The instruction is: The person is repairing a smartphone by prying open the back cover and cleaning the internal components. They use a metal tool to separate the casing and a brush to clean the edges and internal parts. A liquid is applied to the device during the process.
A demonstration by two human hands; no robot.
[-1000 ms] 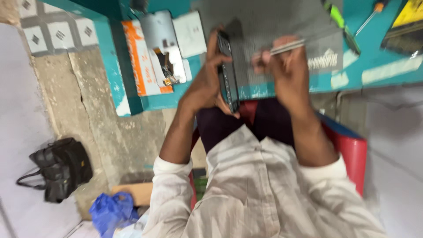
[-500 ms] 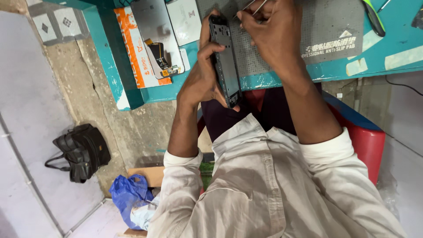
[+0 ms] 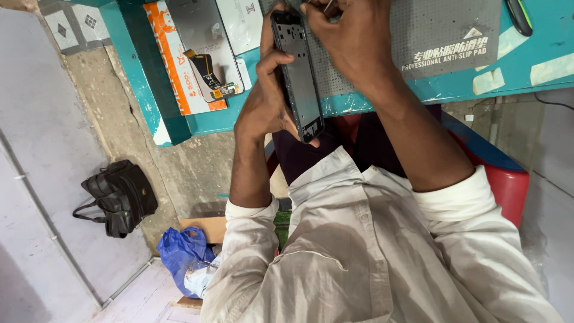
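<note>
So, compared with a second ago, the view has been swung in closer and the phone frame [image 3: 299, 75] has been tipped up more on edge, with its open inside turned toward the right hand. It's gripped by the left hand [image 3: 263, 104], fingers wrapped round its long side, and is held just over the near edge of the teal table [image 3: 538, 54], not lying on it. The right hand [image 3: 353, 45] is closed around a thin metal tool [image 3: 328, 5], of which only a sliver is seen at the very top of the view. A second ago that tool was held out to the side over the grey mat [image 3: 442, 30]; now it has been brought right to the top end of the frame, so by the looks of it that end is being worked on. Whether the tip is actually touching can't be told, since it's cut off.

On the table to the left, a dark screen panel with a flex cable [image 3: 206, 51] is laid on an orange-and-white box [image 3: 167, 60]. Down on the floor, a black bag [image 3: 116, 197] and a blue plastic bag [image 3: 182, 254] are left beside the table.
</note>
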